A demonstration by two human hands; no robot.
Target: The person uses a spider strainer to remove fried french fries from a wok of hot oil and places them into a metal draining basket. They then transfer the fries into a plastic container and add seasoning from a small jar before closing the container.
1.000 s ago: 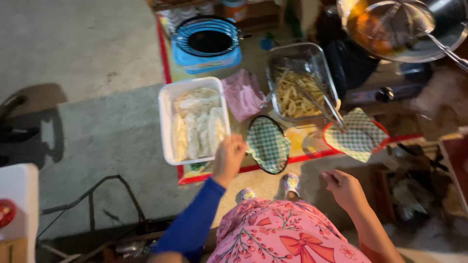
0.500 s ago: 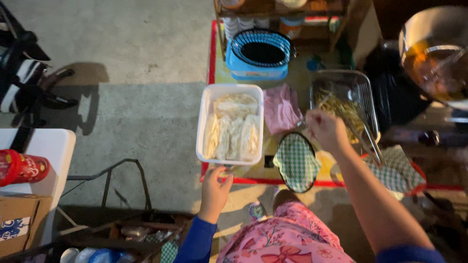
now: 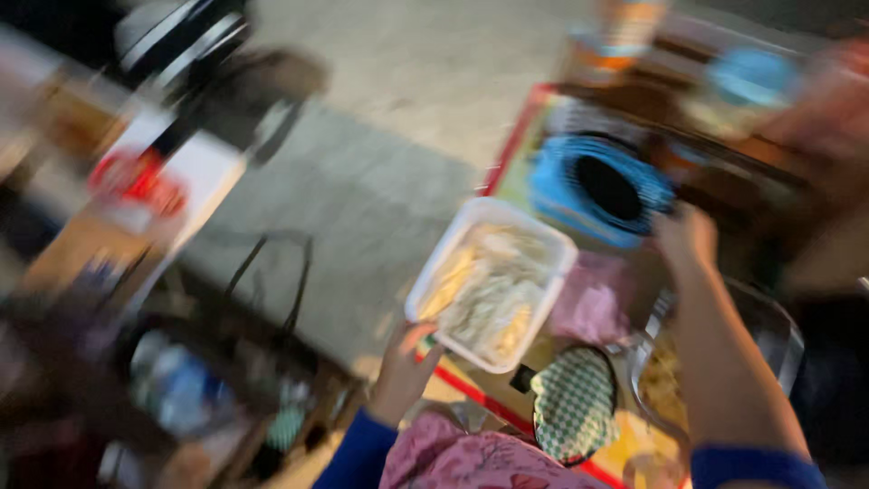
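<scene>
Left hand (image 3: 405,371): moved down to the near corner of the white tray (image 3: 491,294), fingers wrapped on its rim, gripping it.
Right hand (image 3: 685,237): up off the metal basket (image 3: 769,330) since half a second ago, now stretched to the edge of the blue basket (image 3: 602,187); blur hides the fingers, cannot tell if closed on anything.
White tray: on the tabletop (image 3: 520,163), near its front edge, pale food strips inside, seemingly tilted by the left hand.
Nearby: pink cloth (image 3: 593,303) just beside the tray, checkered mitt (image 3: 573,403) in front.
Reading: work seems to shift from frying basket toward tray and blue basket.
</scene>
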